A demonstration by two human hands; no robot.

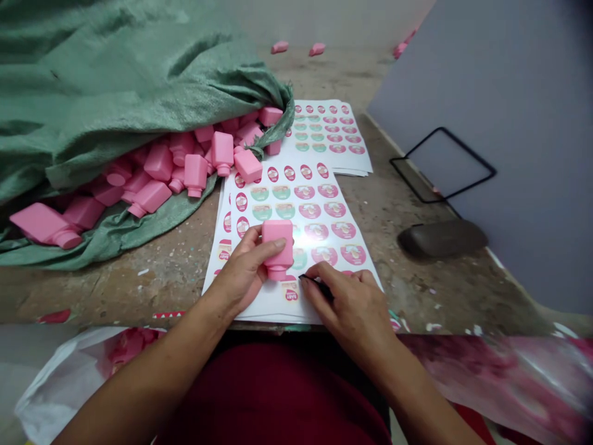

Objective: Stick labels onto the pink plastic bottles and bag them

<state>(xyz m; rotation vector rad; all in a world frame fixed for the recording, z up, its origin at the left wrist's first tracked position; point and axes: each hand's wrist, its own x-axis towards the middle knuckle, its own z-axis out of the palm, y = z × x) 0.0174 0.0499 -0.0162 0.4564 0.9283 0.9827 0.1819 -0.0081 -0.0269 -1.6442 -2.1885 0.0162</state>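
The fingers of the person's left hand (241,272) are curled closed around a rectangular pink plastic bottle (278,247), which stands with its short round neck pointing down toward the person. The neck sits over a stack of white sticker sheets (296,210), though whether it touches them cannot be told. Just beside it, the fingers of the right hand (349,303) pinch a small thin black object (315,285), mostly hidden in their grip, so its exact kind cannot be told. Its tip lies at or very near the sheets.

The sheets carry rows of oval and round labels in pink and green. A second stack of white sticker sheets (328,130) lies just beyond them. To the left, a crumpled green woven plastic sack (92,93) spills a heap of matching pink bottles (157,161) across a worn, paint-flecked worktop (139,290).

To the right of the sheets rest a square black wire frame (440,164) and a dark brown oblong object (442,238), beside a large grey board (500,123). Farther off, loose pink bottles (299,48) lie on the worktop. Below its edge are the person's dark red clothing (273,395), a white plastic bag (69,383) holding more pink items, and a blurred pink-printed plastic sheet (500,377).
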